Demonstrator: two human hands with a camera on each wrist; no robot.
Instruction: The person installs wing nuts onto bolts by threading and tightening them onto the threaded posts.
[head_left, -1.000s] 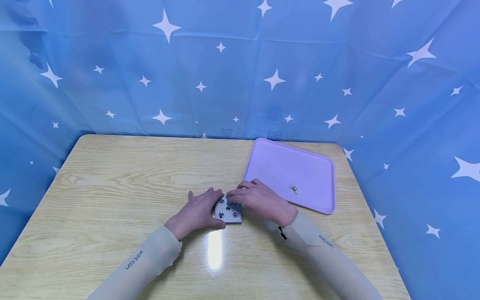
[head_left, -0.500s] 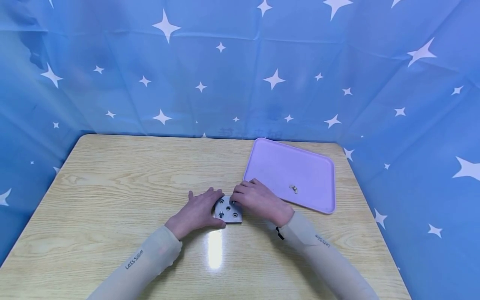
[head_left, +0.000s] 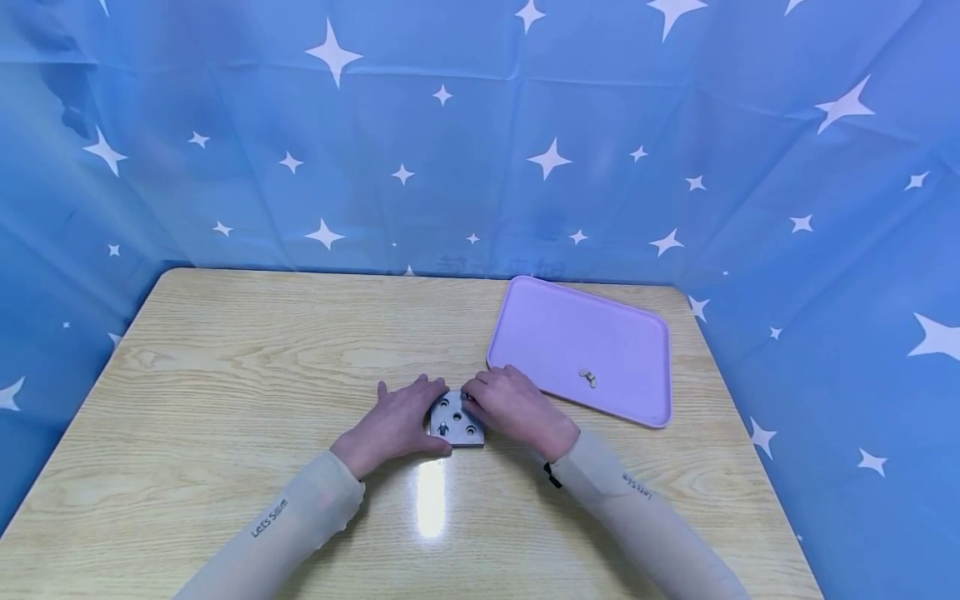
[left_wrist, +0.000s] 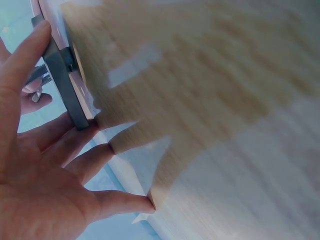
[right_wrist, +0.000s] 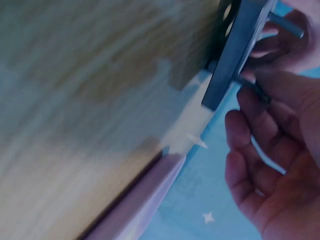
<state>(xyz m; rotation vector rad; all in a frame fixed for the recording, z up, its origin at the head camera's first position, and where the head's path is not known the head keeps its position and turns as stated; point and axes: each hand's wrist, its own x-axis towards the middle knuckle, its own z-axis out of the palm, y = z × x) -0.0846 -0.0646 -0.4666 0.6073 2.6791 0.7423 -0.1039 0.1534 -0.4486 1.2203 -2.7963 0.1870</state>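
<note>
A small square metal plate [head_left: 457, 431] with several round holes lies on the table in the head view. My left hand [head_left: 390, 425] holds it from the left, thumb on the near edge and fingertips at the far edge. A bolt [right_wrist: 286, 24] stands up from the plate's near left corner. Over the far right corner, my right hand [head_left: 513, 408] pinches a threaded bolt [right_wrist: 257, 92] between thumb and forefinger. The bolt meets the plate's face in the right wrist view, while the fingers mostly cover it from above.
A purple tray [head_left: 630, 325] lies at the back right, close beyond the right hand. In it is a small brass-coloured winged piece [head_left: 587, 378]. The wood-grain table [head_left: 300, 333] backs onto a blue star-patterned curtain [head_left: 450, 200].
My right hand has turned at the wrist and its forearm has shifted left; its fingers have drawn together at the far right corner. Left hand and plate have stayed put.
</note>
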